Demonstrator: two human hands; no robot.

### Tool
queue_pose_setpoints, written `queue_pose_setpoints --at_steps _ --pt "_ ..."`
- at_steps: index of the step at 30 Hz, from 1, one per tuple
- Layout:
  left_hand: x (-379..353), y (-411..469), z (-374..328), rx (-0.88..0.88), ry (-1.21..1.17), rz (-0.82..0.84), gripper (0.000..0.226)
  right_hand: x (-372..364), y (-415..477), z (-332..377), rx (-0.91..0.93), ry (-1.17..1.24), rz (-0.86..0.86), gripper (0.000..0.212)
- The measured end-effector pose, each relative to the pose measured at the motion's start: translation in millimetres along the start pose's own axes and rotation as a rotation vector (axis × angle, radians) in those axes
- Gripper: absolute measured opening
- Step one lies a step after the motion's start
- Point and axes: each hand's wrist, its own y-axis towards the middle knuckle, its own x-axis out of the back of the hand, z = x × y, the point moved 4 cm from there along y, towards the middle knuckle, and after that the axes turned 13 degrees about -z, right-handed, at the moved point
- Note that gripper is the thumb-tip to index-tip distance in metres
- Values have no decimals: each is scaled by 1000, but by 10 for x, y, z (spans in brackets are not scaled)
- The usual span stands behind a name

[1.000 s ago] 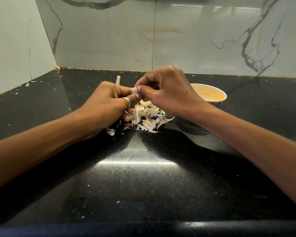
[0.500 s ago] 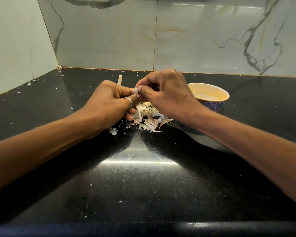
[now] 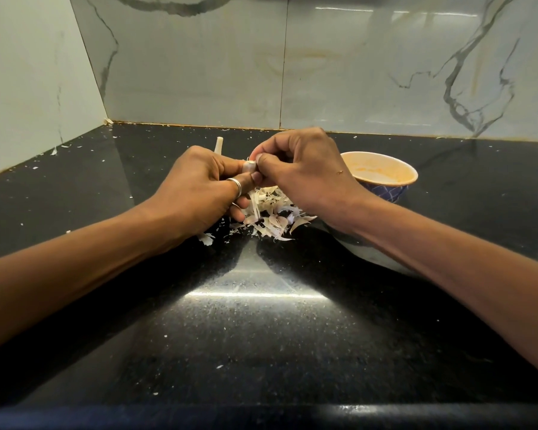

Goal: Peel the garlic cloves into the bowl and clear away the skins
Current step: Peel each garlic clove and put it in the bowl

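The left hand [image 3: 199, 187], a plain silver ring [image 3: 235, 183] on one finger, has its fingers curled and pinches a small pale garlic clove [image 3: 249, 166] between thumb and forefinger. The right hand [image 3: 305, 172] meets it from the other side, its thumb and forefinger closed on the top of the same clove, and the other fingers are tucked in. Whether they grip loose skin or the clove itself is too small to tell. Both hands hold the clove in the air, directly above a heap of papery white and pinkish skins [image 3: 271, 215] lying on the glossy black speckled stone worktop [image 3: 261, 336].

This looks like the peeling step, with one clove partly stripped. The heap suggests that a good many are done already.

Just to the right of the heap, partly behind the right wrist, stands a round bowl [image 3: 385, 192] with a blue patterned outside and a cream-orange inside. Its contents cannot be seen from here. A pale, dry garlic stalk [image 3: 219, 145] sticks up behind the left hand. Small flakes of skin are scattered across the worktop towards the grey-veined marble-look wall tiles [image 3: 199, 72].

The next move probably calls for pulling the last skin free so that it falls on the heap. The right hand would then carry the bare clove a short way right and drop it in the bowl. Gathering the skins is not yet begun.
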Motion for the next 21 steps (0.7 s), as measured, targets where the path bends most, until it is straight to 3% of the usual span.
queue_pose_setpoints --at_steps 4,6,21 --pt "11 -3 -22 -22 3 -9 16 34 37 -51 -188 257 97 15" --pt "14 -4 -34 -33 7 -9 16 70 45 -24 -198 303 140 11" --pt "-16 -18 -33 -20 -3 52 16 170 141 52 112 -20 232 8"
